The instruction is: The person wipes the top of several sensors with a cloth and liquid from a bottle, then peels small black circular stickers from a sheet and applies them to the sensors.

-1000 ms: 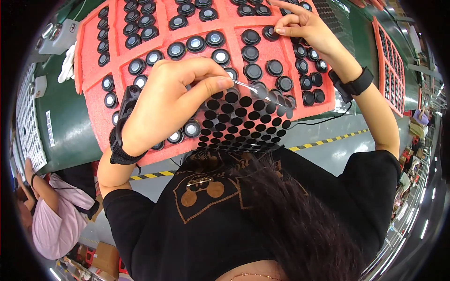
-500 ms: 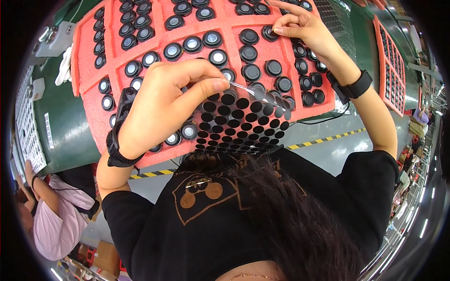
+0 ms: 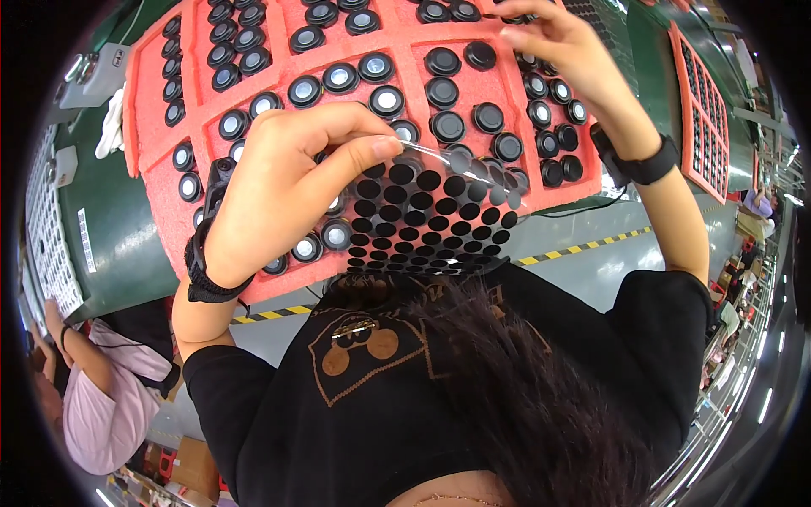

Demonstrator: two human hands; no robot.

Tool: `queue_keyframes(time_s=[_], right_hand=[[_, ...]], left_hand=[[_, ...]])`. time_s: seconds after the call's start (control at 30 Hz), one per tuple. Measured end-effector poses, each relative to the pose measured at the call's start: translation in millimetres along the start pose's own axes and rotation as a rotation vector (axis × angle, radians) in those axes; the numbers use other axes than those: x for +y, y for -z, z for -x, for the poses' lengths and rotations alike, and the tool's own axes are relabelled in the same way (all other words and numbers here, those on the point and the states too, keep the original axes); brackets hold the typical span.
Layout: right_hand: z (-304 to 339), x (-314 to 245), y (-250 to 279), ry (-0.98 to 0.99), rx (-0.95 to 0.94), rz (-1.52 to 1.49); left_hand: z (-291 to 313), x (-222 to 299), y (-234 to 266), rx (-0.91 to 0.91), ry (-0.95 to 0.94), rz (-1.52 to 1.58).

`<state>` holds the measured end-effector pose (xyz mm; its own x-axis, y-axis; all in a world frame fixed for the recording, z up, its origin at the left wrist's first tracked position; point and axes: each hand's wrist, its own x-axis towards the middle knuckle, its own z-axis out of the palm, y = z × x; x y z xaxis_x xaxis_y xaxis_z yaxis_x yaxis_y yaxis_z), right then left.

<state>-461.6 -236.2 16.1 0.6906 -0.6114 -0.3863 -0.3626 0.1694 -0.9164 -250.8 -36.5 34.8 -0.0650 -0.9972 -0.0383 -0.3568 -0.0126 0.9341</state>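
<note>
My left hand (image 3: pixel 291 182) pinches the top edge of a clear sheet of round black stickers (image 3: pixel 427 226) between thumb and forefinger. The sheet hangs tilted over the near edge of a pink foam tray (image 3: pixel 411 63). Small round black parts stand in the tray's compartments; some, such as this pale-centred part (image 3: pixel 340 78), show a light middle, while others have an all-black top. Over the far right compartments my right hand (image 3: pixel 570 59) is raised, fingers apart, with nothing seen in them. Closest to its thumb is a black-topped part (image 3: pixel 480 56). The sheet hides some parts beneath it.
The tray lies on a green table (image 3: pixel 127 245). A second pink tray (image 3: pixel 701 118) of parts stands at the right. White gloves (image 3: pixel 111 127) and a white grid panel (image 3: pixel 52 224) are at the left, where a person in a pink top (image 3: pixel 110 414) sits.
My right hand has let go of the black-topped part and lifted off it toward the right, its fingers spreading. The left hand still holds the sticker sheet, and the view has shifted slightly.
</note>
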Motion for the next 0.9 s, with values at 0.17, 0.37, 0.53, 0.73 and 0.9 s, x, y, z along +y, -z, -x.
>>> queue_keyframes(time_s=[0.17, 0.37, 0.53, 0.73, 0.9], right_hand=[[52.7, -3.1, 4.3, 0.308, 0.149, 0.259], [101.4, 49.6, -13.4, 0.205, 0.257, 0.190], [111.1, 81.1, -27.5, 0.190, 0.548, 0.180], [109.8, 85.0, -31.1, 0.234, 0.640, 0.181], [109.0, 88.1, -29.9, 0.231, 0.658, 0.248]], left_hand=[[3.7, 1.2, 2.2, -0.010, 0.034, 0.021], [1.3, -2.2, -0.4, -0.005, 0.002, 0.047], [1.0, -0.5, -2.3, -0.013, 0.013, 0.034], [1.5, 1.3, -4.2, -0.016, 0.008, 0.025], [1.6, 1.9, -4.2, -0.017, 0.004, 0.008]])
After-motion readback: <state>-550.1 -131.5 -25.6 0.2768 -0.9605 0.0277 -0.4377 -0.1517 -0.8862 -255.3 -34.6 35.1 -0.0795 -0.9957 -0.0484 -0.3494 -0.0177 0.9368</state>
